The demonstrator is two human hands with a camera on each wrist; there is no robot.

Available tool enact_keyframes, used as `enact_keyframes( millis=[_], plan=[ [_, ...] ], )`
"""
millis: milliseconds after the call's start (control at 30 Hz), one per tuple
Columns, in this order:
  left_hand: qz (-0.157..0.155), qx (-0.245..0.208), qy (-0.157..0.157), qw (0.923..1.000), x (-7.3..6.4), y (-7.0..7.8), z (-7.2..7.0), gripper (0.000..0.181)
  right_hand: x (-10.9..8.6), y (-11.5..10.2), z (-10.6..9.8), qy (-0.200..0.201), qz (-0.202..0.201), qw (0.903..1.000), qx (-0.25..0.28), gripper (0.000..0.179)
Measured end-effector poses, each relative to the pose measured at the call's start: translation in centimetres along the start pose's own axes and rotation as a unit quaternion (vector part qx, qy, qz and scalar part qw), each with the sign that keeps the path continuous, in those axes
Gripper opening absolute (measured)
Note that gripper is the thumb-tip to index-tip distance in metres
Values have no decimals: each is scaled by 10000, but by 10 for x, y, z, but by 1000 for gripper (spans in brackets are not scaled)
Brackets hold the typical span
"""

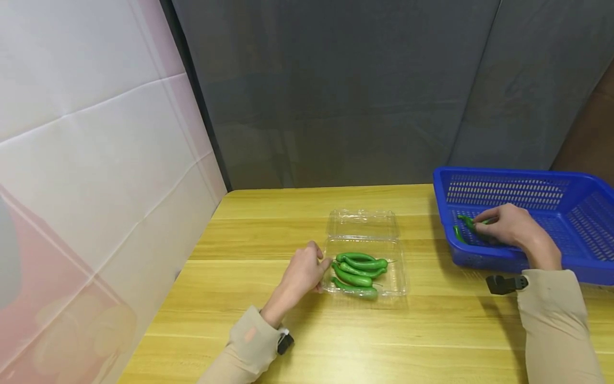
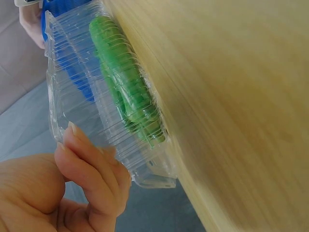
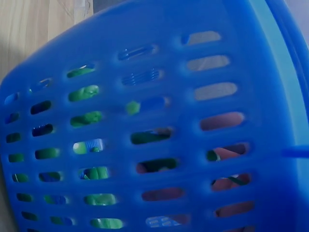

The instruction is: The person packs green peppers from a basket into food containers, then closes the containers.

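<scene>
A clear plastic clamshell box [image 1: 397, 277] stands on the table with its lid [image 1: 363, 224] folded back. Several green chili peppers [image 1: 357, 270] lie side by side in it. At the box's left edge, my left hand [image 1: 302, 269] pinches the rim between thumb and fingers; the left wrist view shows this hand [image 2: 91, 179] against the box's wall. My right hand [image 1: 515, 229] reaches into the blue plastic basket [image 1: 503, 173] and pinches a green chili pepper [image 1: 467, 222]. Through the slots in the right wrist view, parts of fingers and green peppers [image 3: 87, 118] appear, mostly hidden by the basket's wall.
The wooden table [image 1: 268, 224] carries the box at its middle and the basket at its right. A dark grey curtain [image 1: 336, 96] hangs behind the table. At the left stands a pale printed cloth wall [image 1: 96, 133].
</scene>
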State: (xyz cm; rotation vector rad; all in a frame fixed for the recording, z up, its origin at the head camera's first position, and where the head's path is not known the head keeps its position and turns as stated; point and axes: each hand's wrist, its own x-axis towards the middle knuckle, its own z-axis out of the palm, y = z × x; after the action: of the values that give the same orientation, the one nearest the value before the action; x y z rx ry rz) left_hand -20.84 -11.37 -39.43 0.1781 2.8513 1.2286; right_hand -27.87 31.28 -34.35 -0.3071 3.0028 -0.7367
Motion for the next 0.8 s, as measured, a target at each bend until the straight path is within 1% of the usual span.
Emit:
enact_keyframes(
  millis=[100, 233, 300, 533, 733, 800],
  plan=[
    [-26, -20, -16, 10000, 0, 0, 0, 25, -1, -1, -1, 166, -37, 9999, 16, 38],
    [-41, -50, -28, 10000, 0, 0, 0, 25, -2, -3, -2, 270, 44, 9995, 139, 46],
    [-40, -48, -30, 10000, 0, 0, 0, 25, -2, -3, -3, 317, 84, 9993, 179, 47],
    [-40, -49, -42, 10000, 0, 0, -1, 24, -1, -3, -5, 504, 57, 9986, 126, 38],
    [-18, -20, -34, 10000, 0, 0, -1, 23, -1, -5, -6, 597, 72, 9981, 158, 36],
    [-19, -16, -33, 10000, 0, 0, -1, 23, -1, -6, -6, 569, 102, 9981, 219, 36]
  ],
)
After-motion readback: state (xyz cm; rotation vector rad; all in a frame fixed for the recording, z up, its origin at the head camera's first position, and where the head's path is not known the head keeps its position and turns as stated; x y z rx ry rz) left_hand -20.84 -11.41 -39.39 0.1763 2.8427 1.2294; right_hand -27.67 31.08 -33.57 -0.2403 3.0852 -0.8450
